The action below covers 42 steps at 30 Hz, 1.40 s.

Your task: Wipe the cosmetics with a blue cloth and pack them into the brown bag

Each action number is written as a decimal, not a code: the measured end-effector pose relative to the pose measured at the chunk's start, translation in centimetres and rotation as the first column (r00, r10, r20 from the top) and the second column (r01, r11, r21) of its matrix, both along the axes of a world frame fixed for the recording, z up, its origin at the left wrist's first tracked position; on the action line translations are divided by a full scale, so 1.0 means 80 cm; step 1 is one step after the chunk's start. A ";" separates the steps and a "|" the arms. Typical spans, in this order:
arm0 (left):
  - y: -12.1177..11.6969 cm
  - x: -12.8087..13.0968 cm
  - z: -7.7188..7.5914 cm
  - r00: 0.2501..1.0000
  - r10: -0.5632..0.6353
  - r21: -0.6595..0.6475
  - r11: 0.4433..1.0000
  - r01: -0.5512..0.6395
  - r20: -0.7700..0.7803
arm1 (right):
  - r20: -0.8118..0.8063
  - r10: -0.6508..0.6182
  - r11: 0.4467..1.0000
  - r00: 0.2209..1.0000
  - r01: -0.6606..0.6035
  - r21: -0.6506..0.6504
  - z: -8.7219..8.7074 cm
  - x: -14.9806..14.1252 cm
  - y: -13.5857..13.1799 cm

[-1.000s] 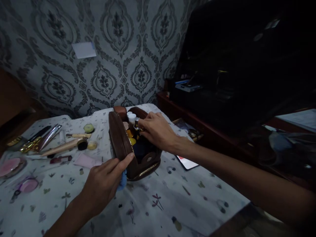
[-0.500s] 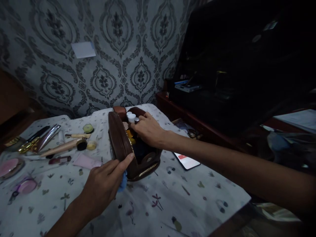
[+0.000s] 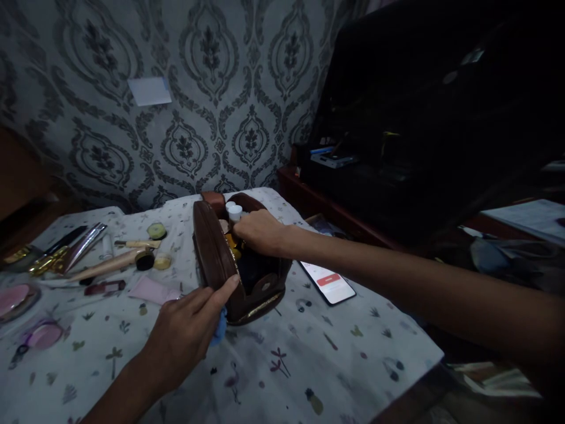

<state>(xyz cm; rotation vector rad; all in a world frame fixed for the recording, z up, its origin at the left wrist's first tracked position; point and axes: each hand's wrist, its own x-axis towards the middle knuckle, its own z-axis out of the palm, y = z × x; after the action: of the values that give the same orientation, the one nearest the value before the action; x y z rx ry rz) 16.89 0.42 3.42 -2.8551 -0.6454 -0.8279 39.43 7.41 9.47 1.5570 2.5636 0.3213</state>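
Observation:
A brown zippered cosmetic bag [image 3: 216, 250] stands unzipped on the patterned cloth. My left hand [image 3: 185, 330] grips its near left edge, with a finger lying along the gold zipper. Inside the bag's opening is my right hand [image 3: 260, 229], its fingers curled down and mostly hidden; what they hold I cannot make out. White-capped containers [image 3: 235, 212] stand upright in the bag beside it. A yellow item [image 3: 233, 244] lies lower in the bag. Something blue [image 3: 219, 328] shows under my left hand, against the bag's side.
Left of the bag lie a pink tube [image 3: 154, 291], a green-lidded jar [image 3: 156, 230], a dark red lip gloss tube [image 3: 105, 287], a pink compact [image 3: 15, 300] and several brushes and tubes. A lit phone [image 3: 329, 282] lies to its right. A large dark screen [image 3: 419, 118] stands beyond.
My right hand has curled and turned lower inside the bag, so its fingers are now hidden. More of the phone shows. My left hand stays on the bag's edge.

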 end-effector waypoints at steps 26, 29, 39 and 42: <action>-0.001 0.001 -0.002 1.000 0.012 0.023 1.000 -0.012 -0.004 | -0.107 0.118 0.991 0.987 -0.124 -0.057 -0.009 0.004 0.009; -0.001 0.001 -0.001 1.000 0.016 0.034 0.999 -0.016 -0.004 | -0.141 0.090 0.990 0.986 -0.104 -0.092 0.005 0.005 0.003; -0.003 -0.014 0.000 0.999 -0.037 -0.008 0.999 0.037 -0.025 | -0.647 0.215 0.957 0.732 -0.026 0.289 0.011 -0.010 -0.114; -0.003 -0.033 -0.011 0.999 -0.054 -0.037 0.998 0.054 0.003 | -0.613 0.436 0.897 0.659 -0.259 0.359 -0.029 -0.035 -0.162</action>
<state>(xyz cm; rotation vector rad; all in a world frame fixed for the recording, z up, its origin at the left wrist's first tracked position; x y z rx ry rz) 14.23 0.15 2.51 -2.9171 -0.5924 -0.8353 36.62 -5.52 7.12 1.4152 3.5547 0.0909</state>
